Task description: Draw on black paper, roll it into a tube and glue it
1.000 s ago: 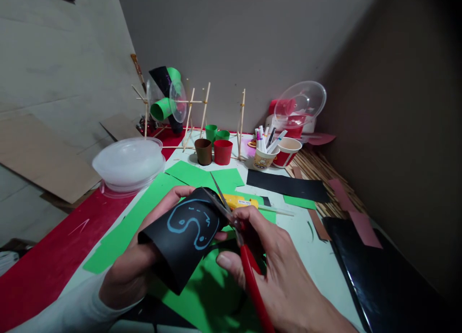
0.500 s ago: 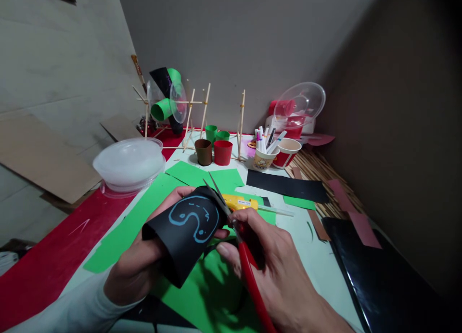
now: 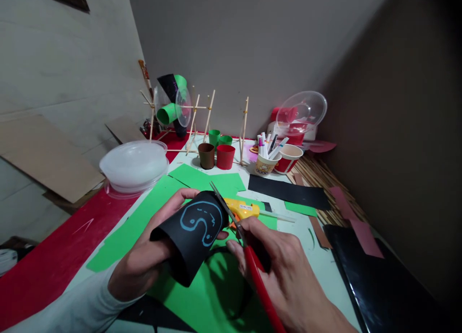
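Note:
My left hand (image 3: 144,256) is closed on a black paper tube (image 3: 180,244), with the thumb inside its near opening and the other fingers behind it. A blue curved outline with small marks is drawn on the tube's side. My right hand (image 3: 285,261) grips red-handled scissors (image 3: 258,280), whose blades lie close together along the tube's far rim. A thin black paper strip (image 3: 216,251) hangs in a curl below that rim. Under both hands lies green paper (image 3: 202,294). Just beyond the blades is a yellow glue gun (image 3: 243,208) with a clear glue stick in it.
Small paper cups, brown (image 3: 206,156) and red (image 3: 225,157), stand before stick frames (image 3: 244,131). Farther right is a cup of markers (image 3: 266,165). A black strip (image 3: 288,192) and wooden sticks (image 3: 321,179) lie at right. Plastic lids (image 3: 133,164) are stacked at left.
The scissor blades have closed from an open spread at the tube's rim. The view has shifted slightly, and both hands appear a little farther right with the tube.

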Demonstrator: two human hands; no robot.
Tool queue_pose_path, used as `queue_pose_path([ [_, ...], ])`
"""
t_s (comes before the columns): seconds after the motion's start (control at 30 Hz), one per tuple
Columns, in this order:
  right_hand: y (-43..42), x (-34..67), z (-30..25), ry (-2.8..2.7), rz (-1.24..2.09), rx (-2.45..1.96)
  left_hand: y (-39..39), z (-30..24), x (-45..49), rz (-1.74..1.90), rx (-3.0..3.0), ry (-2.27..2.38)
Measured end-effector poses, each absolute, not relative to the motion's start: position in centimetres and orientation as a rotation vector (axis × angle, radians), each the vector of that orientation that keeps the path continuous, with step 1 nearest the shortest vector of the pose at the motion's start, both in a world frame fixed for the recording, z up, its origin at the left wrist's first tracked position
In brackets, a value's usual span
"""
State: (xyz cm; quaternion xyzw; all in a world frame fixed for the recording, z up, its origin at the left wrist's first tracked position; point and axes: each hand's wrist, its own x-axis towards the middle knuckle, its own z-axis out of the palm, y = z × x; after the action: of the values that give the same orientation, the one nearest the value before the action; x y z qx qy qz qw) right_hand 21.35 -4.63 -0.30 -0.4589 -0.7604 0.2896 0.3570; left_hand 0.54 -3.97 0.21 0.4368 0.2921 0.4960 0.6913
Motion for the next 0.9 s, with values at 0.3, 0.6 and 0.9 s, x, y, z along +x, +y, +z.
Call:
queue_pose_path([
  [0.3,-4.6,22.2,0.3,-2.072,0.686,-1.239,-2.0,-1.6,-0.8,1.061,0.936,0.713],
  [0.6,-4.4,22.5,0.3,-2.096,0.729,-1.210,-2.7,0.2,-1.5,1.032,1.163,0.825],
  [0.9,-4.5,22.6,0.9,-2.127,0.825,-1.186,-2.5,-0.1,-1.7,1.020,1.133,0.801],
])
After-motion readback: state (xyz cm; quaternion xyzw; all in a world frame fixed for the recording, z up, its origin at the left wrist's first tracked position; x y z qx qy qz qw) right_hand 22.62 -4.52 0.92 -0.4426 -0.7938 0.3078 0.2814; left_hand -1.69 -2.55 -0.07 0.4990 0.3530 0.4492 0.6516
